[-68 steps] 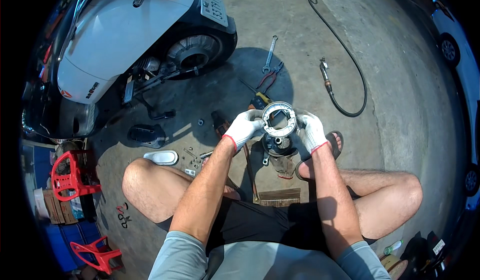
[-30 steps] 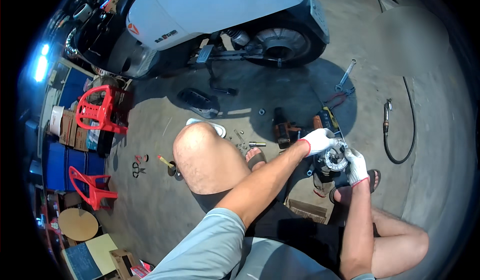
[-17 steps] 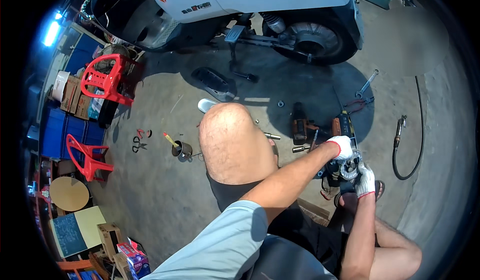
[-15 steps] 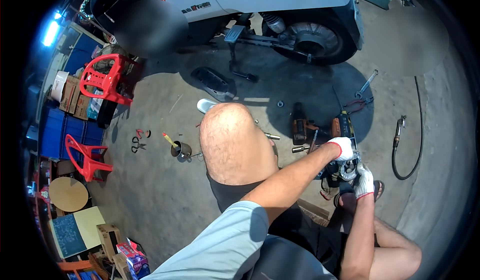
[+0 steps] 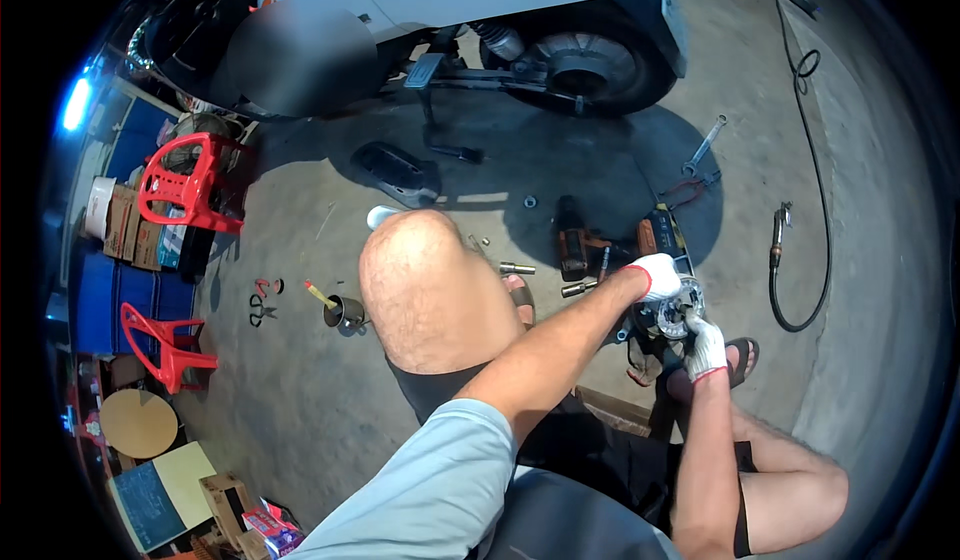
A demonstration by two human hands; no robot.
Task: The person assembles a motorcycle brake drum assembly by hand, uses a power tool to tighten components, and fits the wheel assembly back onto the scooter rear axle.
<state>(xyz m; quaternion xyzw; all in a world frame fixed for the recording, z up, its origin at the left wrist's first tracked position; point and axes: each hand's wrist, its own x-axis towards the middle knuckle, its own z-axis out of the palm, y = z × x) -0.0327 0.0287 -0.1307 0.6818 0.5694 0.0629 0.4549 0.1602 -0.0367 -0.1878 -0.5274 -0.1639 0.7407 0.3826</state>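
Observation:
A round silvery metal part point(image 5: 686, 305) with an open, ring-like face lies low over the floor at my right foot. My left hand point(image 5: 658, 278), in a white glove with a red cuff, is closed at its upper left edge. My right hand point(image 5: 706, 347), gloved the same way, has its fingertips pinched together over the face of the part. Anything small between those fingertips is hidden. An orange and black power tool point(image 5: 655, 228) lies just beyond my left hand. Beside it is a cordless drill point(image 5: 571, 240), with a metal socket point(image 5: 578, 288) nearer me.
A scooter point(image 5: 480, 0) with its rear wheel point(image 5: 590, 65) stands ahead. A wrench point(image 5: 705, 145) and red-handled pliers point(image 5: 690, 190) lie beyond the tools. An air hose point(image 5: 826, 220) curves at the right. Red chairs point(image 5: 190, 185), a metal cup point(image 5: 345, 312) and scissors point(image 5: 260, 310) are leftward.
My view has shifted, so the scene sits further left. The round part now shows its face more fully. My right fingertips have moved from its lower rim in over the face.

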